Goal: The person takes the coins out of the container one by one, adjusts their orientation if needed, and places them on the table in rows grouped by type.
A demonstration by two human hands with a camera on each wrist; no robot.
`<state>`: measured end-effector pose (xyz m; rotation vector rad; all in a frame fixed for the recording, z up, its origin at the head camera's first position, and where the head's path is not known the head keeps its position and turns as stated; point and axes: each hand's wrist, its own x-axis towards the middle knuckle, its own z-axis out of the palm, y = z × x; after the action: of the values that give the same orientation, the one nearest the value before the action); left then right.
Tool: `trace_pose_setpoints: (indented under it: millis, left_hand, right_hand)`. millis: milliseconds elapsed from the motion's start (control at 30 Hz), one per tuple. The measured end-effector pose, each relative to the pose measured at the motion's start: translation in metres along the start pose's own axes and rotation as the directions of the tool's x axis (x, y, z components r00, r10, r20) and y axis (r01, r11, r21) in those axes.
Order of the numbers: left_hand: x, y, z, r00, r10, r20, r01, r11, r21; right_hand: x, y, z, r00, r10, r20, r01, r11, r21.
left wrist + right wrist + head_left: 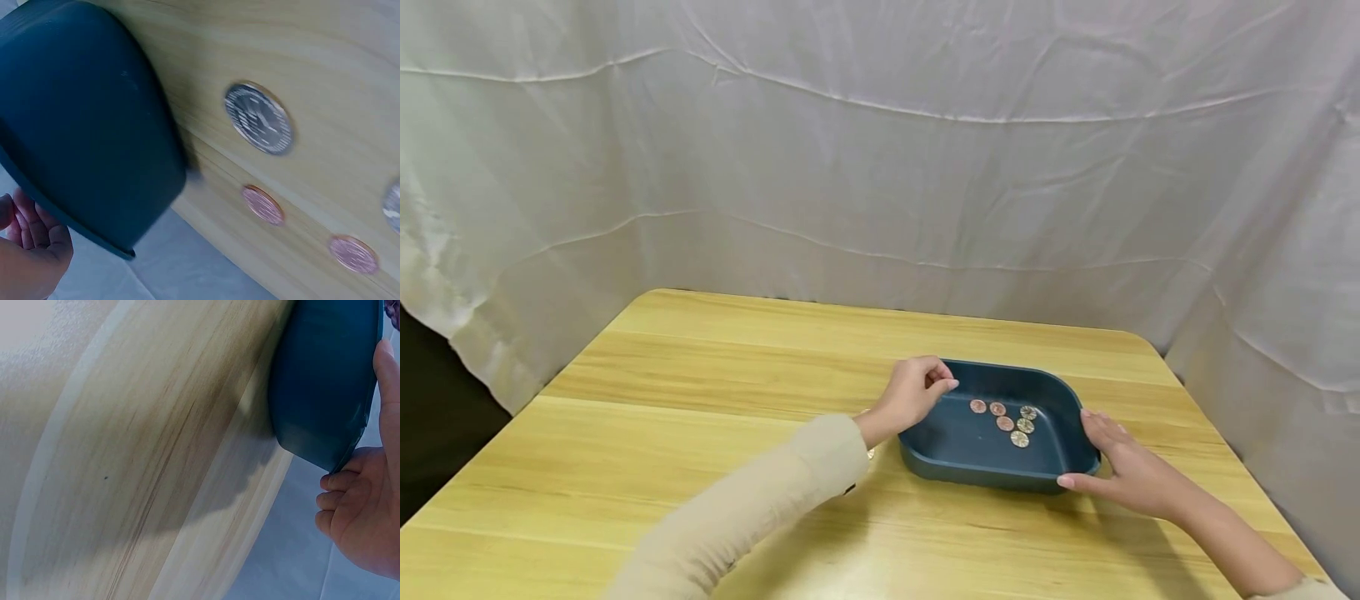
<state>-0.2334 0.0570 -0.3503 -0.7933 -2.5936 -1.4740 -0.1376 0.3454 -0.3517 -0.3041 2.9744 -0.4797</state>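
Observation:
A dark teal, rounded rectangular bin (1000, 480) stands on the table, with several copper-coloured coins (1004, 423) and silvery-gold coins (1019, 439) on its floor. My left hand (913, 396) hangs over its left end, fingers bent and thumb near the index finger; whether a coin sits between them is hidden. My right hand (1123, 467) grips the right end, thumb at the front rim and fingers along the outer wall. Beside the bin, the left wrist view shows a large silvery coin (259, 117), two small copper coins (263, 205) and part of another silvery coin (392, 206).
The wooden table (700, 367) has rounded far corners. Pale cloth (880, 167) hangs behind it and at both sides. A coin edge (871, 454) peeks out beside my left sleeve, which covers part of the table.

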Motion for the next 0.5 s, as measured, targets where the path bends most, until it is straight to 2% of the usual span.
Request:
trace_pose_setpoints:
  millis: [267,500]
  left_hand:
    - [0.008,0.008,0.021,0.998,-0.035,0.046,0.034,0.999,0.009]
    - [0.018,0.013,0.045,0.996,-0.044,0.083,0.044,0.999,0.003]
  right_hand:
    - [-0.001,0.000,0.001,1.000,0.002,-0.002,-0.002,1.000,-0.002]
    - [0.000,-0.002,0.001,1.000,-0.003,-0.011,0.003,1.000,-0.002]
